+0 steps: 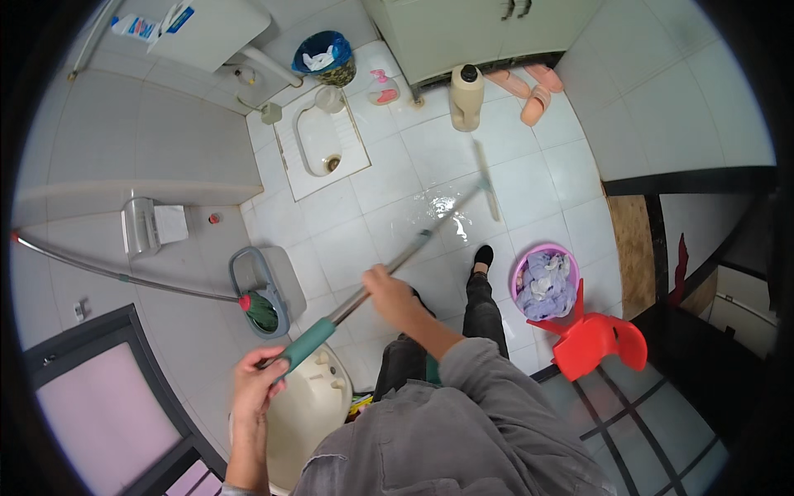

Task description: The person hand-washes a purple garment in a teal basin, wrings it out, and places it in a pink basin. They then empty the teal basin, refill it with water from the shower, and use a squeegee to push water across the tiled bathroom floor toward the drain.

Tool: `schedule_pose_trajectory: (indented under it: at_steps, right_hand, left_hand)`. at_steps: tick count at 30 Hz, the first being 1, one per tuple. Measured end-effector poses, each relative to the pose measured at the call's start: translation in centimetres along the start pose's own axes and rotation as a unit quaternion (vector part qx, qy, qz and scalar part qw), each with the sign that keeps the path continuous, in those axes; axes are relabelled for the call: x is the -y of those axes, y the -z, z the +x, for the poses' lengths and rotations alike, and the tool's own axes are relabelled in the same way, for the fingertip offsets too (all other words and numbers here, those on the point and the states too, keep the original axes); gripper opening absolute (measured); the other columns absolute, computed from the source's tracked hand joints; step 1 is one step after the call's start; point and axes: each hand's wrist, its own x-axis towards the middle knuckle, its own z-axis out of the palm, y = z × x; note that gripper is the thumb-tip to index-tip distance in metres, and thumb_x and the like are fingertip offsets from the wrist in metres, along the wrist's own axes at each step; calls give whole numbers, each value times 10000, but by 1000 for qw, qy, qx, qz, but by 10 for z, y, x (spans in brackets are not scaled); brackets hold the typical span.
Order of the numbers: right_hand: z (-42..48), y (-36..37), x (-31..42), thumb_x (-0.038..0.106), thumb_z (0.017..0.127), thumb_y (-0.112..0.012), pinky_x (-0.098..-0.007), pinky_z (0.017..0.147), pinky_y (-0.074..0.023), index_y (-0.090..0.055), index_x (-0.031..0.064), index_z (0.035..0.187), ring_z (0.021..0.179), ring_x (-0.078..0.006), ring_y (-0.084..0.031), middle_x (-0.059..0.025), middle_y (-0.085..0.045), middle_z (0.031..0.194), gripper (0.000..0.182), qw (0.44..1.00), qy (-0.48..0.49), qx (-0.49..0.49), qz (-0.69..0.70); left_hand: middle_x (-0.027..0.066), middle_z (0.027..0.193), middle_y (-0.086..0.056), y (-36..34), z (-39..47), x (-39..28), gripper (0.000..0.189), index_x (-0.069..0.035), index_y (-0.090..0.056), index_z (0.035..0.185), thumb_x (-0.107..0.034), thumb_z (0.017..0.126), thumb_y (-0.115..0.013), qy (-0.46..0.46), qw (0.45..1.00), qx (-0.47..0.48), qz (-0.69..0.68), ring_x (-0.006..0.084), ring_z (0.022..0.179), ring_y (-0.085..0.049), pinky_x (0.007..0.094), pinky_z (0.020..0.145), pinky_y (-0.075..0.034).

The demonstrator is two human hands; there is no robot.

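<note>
A long metal pole (403,251) with a green grip (304,348) slants across the view. My left hand (255,378) is closed around the grip's upper end. Further down, my right hand (391,294) wraps the bare metal. At the far end a narrow bar-shaped head, like a floor squeegee (490,193), lies against the white floor tiles (384,198); it is slightly blurred. Beside the head, to its left, a wet patch (448,208) shines on the tiles.
A squat toilet (322,139), bin (335,71), pink pump bottle (384,90), beige jug (466,102) and slippers (535,105) are ahead. On the right stand a laundry basin (513,279) and red chair (589,347); on the left, a mop bucket (291,279) and washbasin (298,421).
</note>
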Motion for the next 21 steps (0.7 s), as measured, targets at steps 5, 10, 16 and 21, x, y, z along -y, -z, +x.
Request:
schedule_pose_trajectory:
  at_steps: [5, 10, 16, 21]
  right_hand:
    - [-28, -1, -88, 52, 752, -537, -464, 635, -463, -449, 96, 941, 775, -387, -565, -147, -489, 968, 213, 991, -98, -46, -78]
    - [5, -13, -104, 21, 721, -554, -456, 670, -463, -463, 80, 909, 853, -378, -554, -159, -496, 968, 217, 981, -162, 0, -110]
    - [101, -94, 23, 3, 718, -549, -428, 663, -431, -465, 65, 844, 780, -356, -515, -148, -495, 875, 163, 993, -53, -87, 66]
    - [174, -109, 94, -4, 741, -540, -428, 658, -431, -462, 68, 871, 784, -362, -517, -145, -502, 891, 167, 985, 1, -60, 164]
  left_hand:
    - [109, 936, -623, -76, 66, 32, 130, -47, -553, 818, 9, 748, -648, -30, 971, 54, -229, 73, 411, -434, 189, 342, -282]
    - [115, 943, -625, -88, 89, 28, 173, -77, -512, 737, 43, 707, -632, -45, 965, 47, -253, 49, 409, -379, 177, 342, -251]
    - [108, 878, -624, 25, 90, -69, 147, -77, -503, 722, 33, 651, -569, -186, 977, -70, -80, 44, 444, -387, 167, 362, -287]
    - [99, 915, -610, 66, 82, -120, 113, -57, -499, 732, 19, 665, -550, -274, 957, -92, 29, 49, 499, -407, 183, 388, -295]
